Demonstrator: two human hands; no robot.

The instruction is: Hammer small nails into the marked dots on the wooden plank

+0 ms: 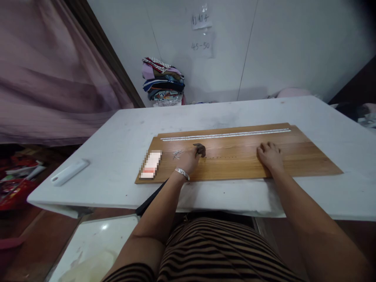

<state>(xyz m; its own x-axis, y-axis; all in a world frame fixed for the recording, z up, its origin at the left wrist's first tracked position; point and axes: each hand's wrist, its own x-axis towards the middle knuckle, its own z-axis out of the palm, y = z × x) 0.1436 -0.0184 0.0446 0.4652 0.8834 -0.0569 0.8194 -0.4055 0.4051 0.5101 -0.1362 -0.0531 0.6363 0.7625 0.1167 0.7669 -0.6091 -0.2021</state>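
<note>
A brown wooden board (299,156) lies across the white table. My left hand (189,158) is closed around a hammer near its dark metal head (201,149); a black handle (152,197) runs back under my forearm, past the board's front edge. Just left of that hand is a small loose pile of nails (177,154). From beside the hammer head, a row of small dark points (221,157) extends rightward; whether they are nails or marks I cannot tell. My right hand (269,154) rests flat on the board, fingers spread, holding nothing.
Two pale ruler-like strips (226,134) run along the board's far side. A blurred-out phone-like rectangle (151,164) lies at its left end. A white elongated object (70,172) sits on the table (102,141). Folded clothes (163,82) are stacked behind; a white stool-like surface (96,239) stands lower left.
</note>
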